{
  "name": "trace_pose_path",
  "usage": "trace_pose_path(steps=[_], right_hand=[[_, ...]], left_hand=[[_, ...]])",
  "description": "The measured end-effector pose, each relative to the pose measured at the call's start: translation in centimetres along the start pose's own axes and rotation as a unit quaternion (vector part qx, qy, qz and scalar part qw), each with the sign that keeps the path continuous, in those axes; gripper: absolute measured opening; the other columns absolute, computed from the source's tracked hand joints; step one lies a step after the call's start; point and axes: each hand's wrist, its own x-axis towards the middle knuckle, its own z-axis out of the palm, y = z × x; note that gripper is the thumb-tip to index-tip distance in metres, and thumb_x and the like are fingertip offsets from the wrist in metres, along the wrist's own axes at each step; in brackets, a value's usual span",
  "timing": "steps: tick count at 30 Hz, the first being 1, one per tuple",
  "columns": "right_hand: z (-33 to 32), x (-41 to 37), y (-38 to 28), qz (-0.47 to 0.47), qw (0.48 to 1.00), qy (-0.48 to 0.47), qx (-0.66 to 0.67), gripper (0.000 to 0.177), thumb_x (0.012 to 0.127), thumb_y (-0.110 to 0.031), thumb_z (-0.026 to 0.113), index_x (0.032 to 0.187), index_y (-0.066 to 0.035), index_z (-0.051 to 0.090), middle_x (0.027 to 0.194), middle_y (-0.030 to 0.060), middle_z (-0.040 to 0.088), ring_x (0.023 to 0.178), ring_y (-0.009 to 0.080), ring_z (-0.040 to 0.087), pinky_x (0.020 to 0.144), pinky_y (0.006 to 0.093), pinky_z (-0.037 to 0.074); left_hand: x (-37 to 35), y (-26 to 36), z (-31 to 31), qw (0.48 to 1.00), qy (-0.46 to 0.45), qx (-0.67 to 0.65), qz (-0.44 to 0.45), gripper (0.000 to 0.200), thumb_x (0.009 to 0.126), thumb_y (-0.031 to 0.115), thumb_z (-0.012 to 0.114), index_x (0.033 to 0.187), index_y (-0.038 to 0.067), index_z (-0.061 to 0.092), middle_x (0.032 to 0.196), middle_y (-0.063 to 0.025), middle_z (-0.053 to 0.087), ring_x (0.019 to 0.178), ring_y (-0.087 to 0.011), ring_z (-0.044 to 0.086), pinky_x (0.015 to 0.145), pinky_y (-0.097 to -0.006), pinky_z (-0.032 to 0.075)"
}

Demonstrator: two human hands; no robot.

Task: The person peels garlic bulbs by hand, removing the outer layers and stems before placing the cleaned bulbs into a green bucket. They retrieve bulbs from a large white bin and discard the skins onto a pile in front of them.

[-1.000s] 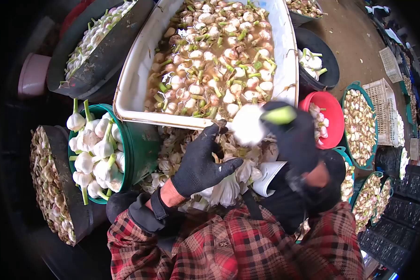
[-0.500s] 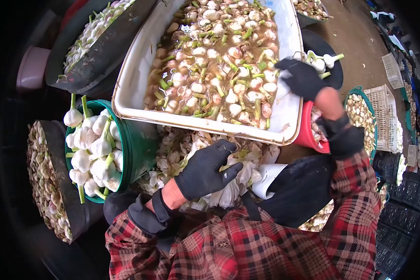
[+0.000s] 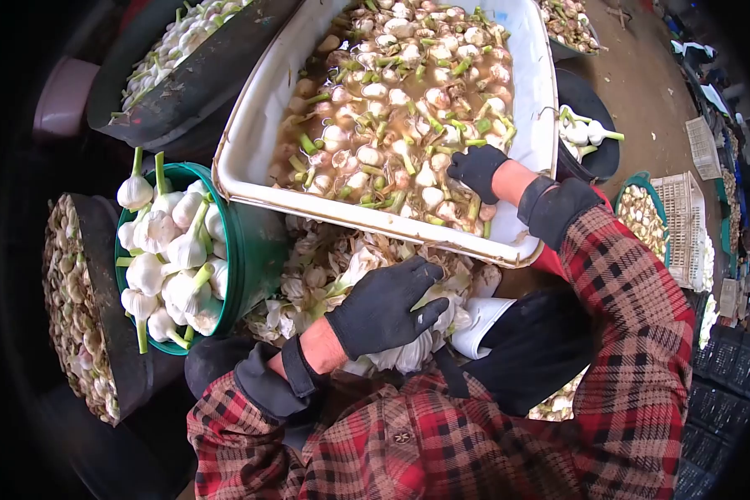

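Observation:
My right hand (image 3: 477,171), in a black glove, reaches into the white tub (image 3: 250,125) and curls down among soaking garlic bulbs (image 3: 392,92) in brown water near the tub's front right corner. Whether it grips a bulb is hidden by the fingers. My left hand (image 3: 387,304), also gloved, lies with fingers spread on a heap of white garlic skins (image 3: 325,267) in my lap, below the tub's front rim.
A green bucket (image 3: 246,250) of peeled garlic with green stems stands at the left. Behind it is a black tray (image 3: 183,75) of garlic. A black basin (image 3: 587,133) with a few bulbs, a green basin (image 3: 642,208) and a white crate (image 3: 683,217) stand at the right.
My right hand held a white peeled bulb by the tub's front, swung right over the black basin, and now dips empty-looking into the tub. My left hand stayed on the skins.

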Motion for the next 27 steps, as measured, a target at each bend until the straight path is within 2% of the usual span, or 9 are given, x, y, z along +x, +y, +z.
trace_pose_path(steps=[9,11,16,18,19,21,23,25,27], right_hand=[[-1.3,-2.2,0.7,0.031,0.989,0.059,0.133,0.066,0.056,-0.016,0.077,0.118,-0.011,0.056,0.120,0.0145,0.057,0.109,0.0315,0.058,0.088,0.0385,0.049],[-4.0,-4.4,0.8,0.144,0.980,0.031,0.132,0.061,0.058,-0.023,0.074,0.116,-0.014,0.059,0.123,0.0160,0.056,0.109,0.0313,0.058,0.090,0.0394,0.048],[-8.2,-9.5,-0.4,0.269,0.912,0.182,0.250,0.047,0.065,-0.031,0.074,0.107,-0.012,0.062,0.114,0.0177,0.060,0.099,0.0293,0.062,0.083,0.0391,0.049],[-8.3,-10.1,-2.3,0.262,0.812,0.350,0.387,0.050,0.067,-0.041,0.076,0.096,-0.003,0.064,0.095,0.0193,0.065,0.088,0.0325,0.065,0.079,0.0384,0.051],[-8.4,-10.1,-4.3,0.224,0.765,0.399,0.453,0.048,0.072,-0.043,0.076,0.088,0.000,0.065,0.077,0.0168,0.064,0.072,0.0296,0.064,0.070,0.0361,0.050],[-9.0,-9.5,-8.1,0.174,0.708,0.384,0.566,0.043,0.078,-0.041,0.073,0.080,0.001,0.064,0.066,0.0143,0.061,0.059,0.0232,0.058,0.061,0.0343,0.046],[-9.6,-9.1,-11.3,0.180,0.663,0.320,0.652,0.043,0.085,-0.038,0.067,0.072,0.003,0.062,0.057,0.0118,0.054,0.054,0.0173,0.051,0.056,0.0347,0.042],[-10.0,-8.8,-12.4,0.153,0.642,0.345,0.667,0.042,0.089,-0.034,0.062,0.071,0.003,0.061,0.053,0.0094,0.050,0.052,0.0150,0.051,0.053,0.0339,0.041],[-9.5,-8.7,-12.2,0.145,0.541,0.312,0.767,0.040,0.092,-0.032,0.059,0.073,0.004,0.062,0.051,0.0080,0.049,0.052,0.0126,0.052,0.049,0.0324,0.040]], left_hand=[[-0.2,-0.3,0.2,0.999,0.026,-0.010,0.043,0.028,0.081,0.014,0.069,0.102,0.002,0.057,0.078,-0.0149,0.057,0.063,-0.0282,0.060,0.057,-0.0372,0.048],[0.0,-0.2,0.0,0.999,0.034,0.002,0.042,0.029,0.080,0.013,0.070,0.104,0.002,0.057,0.078,-0.0147,0.058,0.060,-0.0278,0.060,0.055,-0.0357,0.047],[0.9,0.2,-0.3,0.993,0.120,-0.018,-0.007,0.033,0.081,0.013,0.071,0.107,-0.001,0.055,0.083,-0.0148,0.062,0.060,-0.0228,0.061,0.056,-0.0332,0.048],[1.3,-0.1,0.0,0.983,0.152,-0.082,-0.069,0.040,0.083,0.012,0.071,0.114,-0.005,0.051,0.096,-0.0138,0.064,0.072,-0.0157,0.063,0.062,-0.0298,0.051],[1.5,-0.1,0.2,0.983,0.152,-0.079,-0.071,0.040,0.083,0.012,0.071,0.114,-0.005,0.051,0.096,-0.0138,0.064,0.072,-0.0157,0.063,0.062,-0.0298,0.051],[1.8,0.1,0.4,0.950,0.187,-0.210,-0.137,0.048,0.084,0.012,0.070,0.123,-0.005,0.046,0.107,-0.0131,0.061,0.086,-0.0156,0.063,0.070,-0.0293,0.053],[1.8,-0.1,0.3,0.935,0.206,-0.249,-0.145,0.049,0.085,0.012,0.069,0.124,-0.005,0.044,0.107,-0.0136,0.061,0.087,-0.0156,0.063,0.070,-0.0290,0.053],[1.6,-0.4,0.0,0.899,0.236,-0.339,-0.146,0.050,0.086,0.011,0.067,0.126,-0.005,0.042,0.106,-0.0146,0.061,0.089,-0.0156,0.063,0.072,-0.0286,0.054],[1.6,0.2,-0.8,0.868,0.237,-0.404,-0.163,0.041,0.087,0.006,0.064,0.122,-0.004,0.044,0.105,-0.0122,0.062,0.091,-0.0134,0.062,0.071,-0.0264,0.053]])
